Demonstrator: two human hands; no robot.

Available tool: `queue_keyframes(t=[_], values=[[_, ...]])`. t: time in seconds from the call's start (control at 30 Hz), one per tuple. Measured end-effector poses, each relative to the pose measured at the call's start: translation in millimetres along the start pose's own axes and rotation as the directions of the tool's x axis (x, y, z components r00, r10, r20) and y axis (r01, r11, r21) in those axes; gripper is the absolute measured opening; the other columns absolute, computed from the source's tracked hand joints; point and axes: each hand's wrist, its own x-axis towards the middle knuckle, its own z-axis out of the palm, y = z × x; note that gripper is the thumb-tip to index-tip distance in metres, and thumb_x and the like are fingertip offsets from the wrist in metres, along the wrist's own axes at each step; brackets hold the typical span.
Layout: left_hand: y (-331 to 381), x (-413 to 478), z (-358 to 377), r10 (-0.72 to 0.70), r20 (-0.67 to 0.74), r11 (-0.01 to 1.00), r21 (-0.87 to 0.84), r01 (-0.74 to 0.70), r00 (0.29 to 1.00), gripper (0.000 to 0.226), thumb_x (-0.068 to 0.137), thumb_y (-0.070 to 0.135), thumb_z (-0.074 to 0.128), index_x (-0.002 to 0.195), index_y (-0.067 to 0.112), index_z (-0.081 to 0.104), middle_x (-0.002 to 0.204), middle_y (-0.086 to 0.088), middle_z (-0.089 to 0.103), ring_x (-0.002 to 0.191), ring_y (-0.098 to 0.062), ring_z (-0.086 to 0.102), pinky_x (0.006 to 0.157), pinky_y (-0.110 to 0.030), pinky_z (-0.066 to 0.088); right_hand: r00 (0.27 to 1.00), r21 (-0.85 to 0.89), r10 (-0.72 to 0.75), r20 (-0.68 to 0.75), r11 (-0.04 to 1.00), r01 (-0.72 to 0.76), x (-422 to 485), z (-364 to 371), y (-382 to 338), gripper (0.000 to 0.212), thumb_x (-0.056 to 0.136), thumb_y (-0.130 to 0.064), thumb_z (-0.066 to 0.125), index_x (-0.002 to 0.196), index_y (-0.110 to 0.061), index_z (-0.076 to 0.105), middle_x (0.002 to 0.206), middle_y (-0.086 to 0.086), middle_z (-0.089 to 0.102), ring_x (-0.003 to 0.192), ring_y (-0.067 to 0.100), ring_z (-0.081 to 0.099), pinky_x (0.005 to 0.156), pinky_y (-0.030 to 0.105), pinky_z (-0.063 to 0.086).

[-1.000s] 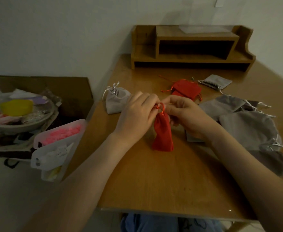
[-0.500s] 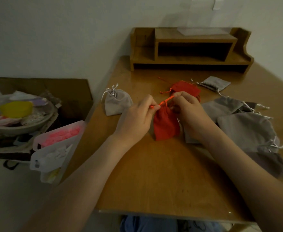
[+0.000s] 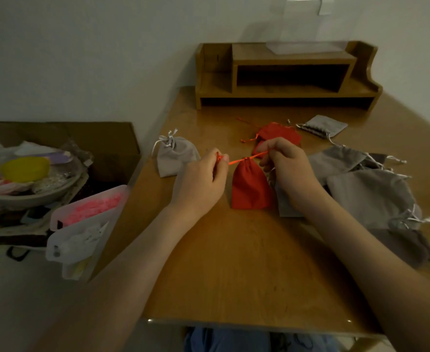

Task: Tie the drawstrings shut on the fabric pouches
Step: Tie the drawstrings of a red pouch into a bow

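Observation:
A small red pouch (image 3: 249, 186) lies on the wooden table (image 3: 234, 275) between my hands, its neck gathered. My left hand (image 3: 203, 179) pinches one end of its red drawstring (image 3: 236, 161) and my right hand (image 3: 287, 168) pinches the other end, so the string runs taut between them. A grey pouch (image 3: 175, 158) with a tied silver string sits to the left. Another red pouch (image 3: 280, 133) lies behind my right hand, partly hidden by it.
Several grey pouches (image 3: 371, 194) are piled at the table's right side, one small grey pouch (image 3: 323, 125) farther back. A wooden shelf unit (image 3: 287, 77) stands at the far edge. Left of the table are a cardboard box (image 3: 64, 138) of clutter and translucent plastic trays (image 3: 86, 219).
My hands have drawn apart sideways, stretching the red drawstring out straight. The red pouch has moved up the table and its neck has cinched.

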Motion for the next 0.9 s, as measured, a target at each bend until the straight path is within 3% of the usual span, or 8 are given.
queue_keyframes(t=[0.23,0.3,0.37,0.5,0.6,0.67,0.8,0.9], values=[[1,-1,2,-0.053,-0.003,0.998,-0.046,0.053,0.999,0.032,0.099,0.024,0.042,0.067,0.027,0.037,0.049,0.009,0.035,0.042,-0.011,0.038,0.043,-0.023,0.026,0.992,-0.047,0.003,-0.123,0.999,-0.009,-1,-5,-4,0.03,0.091,-0.003,0.038,0.078,-0.023,0.056,0.05,-0.01,0.049,0.044,0.01,0.041,0.044,0.024,0.033],[6,-4,1,-0.01,0.071,0.998,-0.055,0.014,0.997,0.033,0.097,0.03,0.042,0.065,0.031,0.035,0.047,0.008,0.035,0.042,-0.013,0.04,0.043,-0.024,0.027,0.999,-0.007,-0.008,-0.051,1.0,0.008,-3,-9,-11,0.028,0.093,-0.005,0.039,0.083,-0.02,0.061,0.044,-0.016,0.047,0.041,0.01,0.036,0.043,0.026,0.03],[10,-6,1,0.038,0.113,0.996,-0.089,-0.028,0.993,0.03,0.096,0.033,0.042,0.066,0.03,0.04,0.047,0.008,0.037,0.045,-0.015,0.043,0.043,-0.024,0.028,0.989,0.0,-0.079,0.121,0.997,0.08,-8,-10,-17,0.023,0.097,-0.01,0.044,0.092,-0.016,0.065,0.054,-0.014,0.052,0.042,0.007,0.037,0.04,0.024,0.031],[13,-3,-3,0.084,-0.013,0.975,-0.206,-0.085,0.996,0.02,0.098,0.021,0.047,0.08,0.016,0.052,0.054,0.007,0.046,0.051,-0.016,0.049,0.045,-0.019,0.031,0.866,-0.106,-0.139,0.481,0.971,0.215,-16,-4,-16,0.019,0.097,-0.02,0.051,0.1,-0.009,0.066,0.05,-0.009,0.046,0.037,0.005,0.031,0.037,0.02,0.024],[13,-2,-4,0.082,-0.104,0.953,-0.283,-0.108,0.991,0.013,0.097,0.014,0.049,0.085,0.018,0.05,0.064,0.01,0.052,0.058,-0.014,0.054,0.051,-0.019,0.038,0.843,-0.09,-0.121,0.525,0.976,0.196,-18,0,-14,0.02,0.095,-0.017,0.054,0.099,0.0,0.063,0.043,-0.011,0.042,0.035,0.001,0.028,0.038,0.016,0.023],[12,-1,-2,0.047,-0.063,0.927,-0.368,-0.067,0.997,0.007,0.097,0.016,0.05,0.09,0.019,0.049,0.07,0.01,0.054,0.063,-0.011,0.056,0.056,-0.026,0.045,0.836,-0.027,-0.126,0.535,0.986,0.165,-20,1,-14,0.019,0.093,-0.015,0.056,0.095,0.004,0.059,0.043,-0.01,0.041,0.035,0.001,0.028,0.038,0.014,0.023],[11,2,-2,0.004,-0.013,0.882,-0.472,-0.009,1.0,0.008,0.095,0.019,0.05,0.091,0.025,0.047,0.073,0.009,0.053,0.065,-0.005,0.052,0.06,-0.028,0.045,0.848,0.081,-0.109,0.519,0.994,0.078,-20,4,-14,0.009,0.089,-0.015,0.057,0.086,-0.007,0.056,0.048,-0.001,0.037,0.035,0.003,0.027,0.036,0.017,0.02],[12,1,-2,0.026,0.022,0.879,-0.477,-0.012,0.999,0.004,0.094,0.023,0.052,0.09,0.023,0.05,0.076,-0.001,0.056,0.069,-0.017,0.055,0.063,-0.037,0.046,0.856,0.052,-0.103,0.507,0.995,0.088,-19,5,-14,0.005,0.091,-0.01,0.056,0.088,-0.006,0.056,0.046,-0.008,0.044,0.035,0.0,0.032,0.037,0.014,0.024]])
